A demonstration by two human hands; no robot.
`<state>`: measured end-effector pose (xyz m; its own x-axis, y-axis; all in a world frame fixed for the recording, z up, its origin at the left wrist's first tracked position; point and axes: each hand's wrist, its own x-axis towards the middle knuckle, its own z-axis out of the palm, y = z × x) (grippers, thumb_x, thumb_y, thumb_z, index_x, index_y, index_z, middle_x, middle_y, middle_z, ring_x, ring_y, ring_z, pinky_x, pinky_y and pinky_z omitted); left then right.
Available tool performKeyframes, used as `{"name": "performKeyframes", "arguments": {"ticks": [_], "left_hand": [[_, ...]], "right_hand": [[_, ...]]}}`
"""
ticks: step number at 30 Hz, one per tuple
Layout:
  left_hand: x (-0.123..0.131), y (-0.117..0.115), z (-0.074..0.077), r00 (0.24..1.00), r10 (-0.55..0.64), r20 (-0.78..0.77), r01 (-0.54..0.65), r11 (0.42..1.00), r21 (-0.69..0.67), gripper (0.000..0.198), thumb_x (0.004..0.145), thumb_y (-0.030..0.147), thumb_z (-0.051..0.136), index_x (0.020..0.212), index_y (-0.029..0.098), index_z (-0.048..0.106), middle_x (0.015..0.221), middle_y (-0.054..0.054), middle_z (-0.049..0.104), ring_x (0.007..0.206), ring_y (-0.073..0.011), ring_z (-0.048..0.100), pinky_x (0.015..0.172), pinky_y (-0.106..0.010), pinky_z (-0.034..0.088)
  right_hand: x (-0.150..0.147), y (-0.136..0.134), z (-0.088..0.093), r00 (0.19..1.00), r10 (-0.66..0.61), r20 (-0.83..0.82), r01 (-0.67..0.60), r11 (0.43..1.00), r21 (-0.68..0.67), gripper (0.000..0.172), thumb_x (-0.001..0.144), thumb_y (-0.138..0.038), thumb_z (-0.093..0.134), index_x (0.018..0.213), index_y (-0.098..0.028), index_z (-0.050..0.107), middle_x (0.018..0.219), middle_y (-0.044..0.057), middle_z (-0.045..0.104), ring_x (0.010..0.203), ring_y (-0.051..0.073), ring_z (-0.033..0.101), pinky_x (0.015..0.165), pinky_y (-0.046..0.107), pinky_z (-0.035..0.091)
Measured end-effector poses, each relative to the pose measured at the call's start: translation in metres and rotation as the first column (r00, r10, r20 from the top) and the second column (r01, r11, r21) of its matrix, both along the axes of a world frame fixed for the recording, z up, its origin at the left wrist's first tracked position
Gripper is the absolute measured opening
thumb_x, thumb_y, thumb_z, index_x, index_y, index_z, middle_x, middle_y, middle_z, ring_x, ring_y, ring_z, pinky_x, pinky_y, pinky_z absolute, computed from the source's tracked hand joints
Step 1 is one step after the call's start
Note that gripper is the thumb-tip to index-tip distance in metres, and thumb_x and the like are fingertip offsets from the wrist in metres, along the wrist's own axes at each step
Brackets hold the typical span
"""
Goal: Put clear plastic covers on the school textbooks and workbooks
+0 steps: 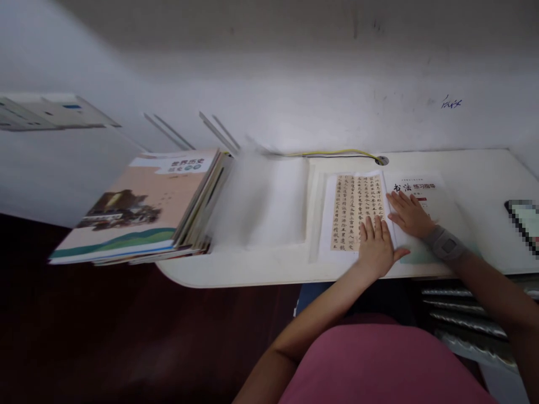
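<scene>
A calligraphy workbook lies opened out on the white desk, its left page full of columns of brush characters. My left hand rests flat on that page beside the fold, fingers stretched out and thumb spread toward the right. Across the fold, my right hand is laid on the right page, below its printed title, with the fingers extended. A grey band with a square face circles my right wrist. To the left of the workbook is a clear plastic book cover, partly blurred.
A stack of books overhangs the desk's left end, a history textbook on top. Yellow and black cables run along the wall to a desk hole. A phone-like device, partly pixelated, lies at the right. The desk's front edge is near my body.
</scene>
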<state>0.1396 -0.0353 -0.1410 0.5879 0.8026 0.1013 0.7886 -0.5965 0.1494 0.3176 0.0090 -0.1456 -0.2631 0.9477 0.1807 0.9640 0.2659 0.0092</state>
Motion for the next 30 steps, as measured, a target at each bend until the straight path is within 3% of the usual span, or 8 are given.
{"name": "performKeyframes", "arguments": {"ticks": [6, 10, 16, 30], "left_hand": [[-0.0009, -0.0023, 0.0012, 1.0, -0.004, -0.002, 0.004, 1.0, 0.007, 0.097, 0.082, 0.074, 0.034, 0.142, -0.002, 0.031, 0.146, -0.03, 0.03, 0.138, -0.0433, 0.023, 0.109, -0.06, 0.02], [-0.0064, 0.004, 0.005, 1.0, 0.016, -0.002, -0.016, 1.0, 0.004, 0.091, 0.085, 0.071, 0.03, 0.142, 0.0, 0.034, 0.147, -0.027, 0.031, 0.139, -0.041, 0.023, 0.11, -0.058, 0.02], [-0.0035, 0.0024, 0.0054, 1.0, 0.025, -0.003, -0.025, 1.0, 0.0, 0.096, 0.082, 0.074, 0.033, 0.141, -0.002, 0.034, 0.146, -0.03, 0.03, 0.137, -0.0445, 0.023, 0.109, -0.059, 0.021], [-0.006, 0.0032, 0.0046, 0.999, 0.05, -0.018, -0.05, 0.999, 0.02, 0.093, 0.083, 0.072, 0.036, 0.139, -0.003, 0.038, 0.145, -0.029, 0.034, 0.136, -0.0453, 0.026, 0.109, -0.059, 0.023]], "right_hand": [[-0.0016, -0.0003, 0.0037, 0.997, 0.019, 0.069, -0.016, 0.999, -0.039, 0.06, 0.095, -0.05, 0.026, 0.146, -0.019, 0.033, 0.15, 0.016, 0.035, 0.136, 0.035, 0.032, 0.106, 0.056, 0.027], [-0.0016, -0.0004, 0.0047, 0.995, 0.029, 0.09, -0.025, 0.999, -0.048, 0.058, 0.094, -0.052, 0.029, 0.145, -0.026, 0.034, 0.152, 0.013, 0.032, 0.136, 0.037, 0.03, 0.105, 0.058, 0.026], [-0.0029, 0.0005, 0.0023, 0.997, 0.004, 0.076, -0.002, 1.0, -0.022, 0.062, 0.096, -0.05, 0.024, 0.147, -0.016, 0.03, 0.15, 0.017, 0.033, 0.136, 0.036, 0.031, 0.106, 0.056, 0.027], [-0.0051, 0.0022, 0.0001, 0.997, -0.016, 0.072, 0.015, 1.0, 0.014, 0.062, 0.095, -0.052, 0.026, 0.143, -0.016, 0.037, 0.148, 0.016, 0.037, 0.134, 0.035, 0.035, 0.105, 0.054, 0.029]]}}
